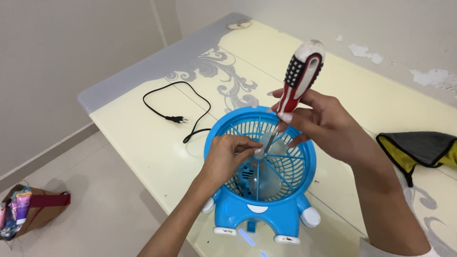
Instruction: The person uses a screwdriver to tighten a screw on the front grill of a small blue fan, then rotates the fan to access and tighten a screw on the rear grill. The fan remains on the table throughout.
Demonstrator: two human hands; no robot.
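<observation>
Small blue plastic fan (261, 209) looks light, grille brittle: left hand (228, 154) pinches hub, right hand (323, 121) closed round screwdriver (297, 81)

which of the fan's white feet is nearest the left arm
The round white foot on the fan's left side, right beside the forearm; the other white feet sit farther right.

Blue table fan (261, 190): lying on its back on the pale yellow table, round grille facing up, white feet toward six o'clock. Its black cord runs off toward ten o'clock. Screwdriver (299, 78): red, white and black handle, tilted with handle toward one o'clock, shaft down on the grille's centre hub; the tip appears seated there, though fingers partly hide it.
</observation>
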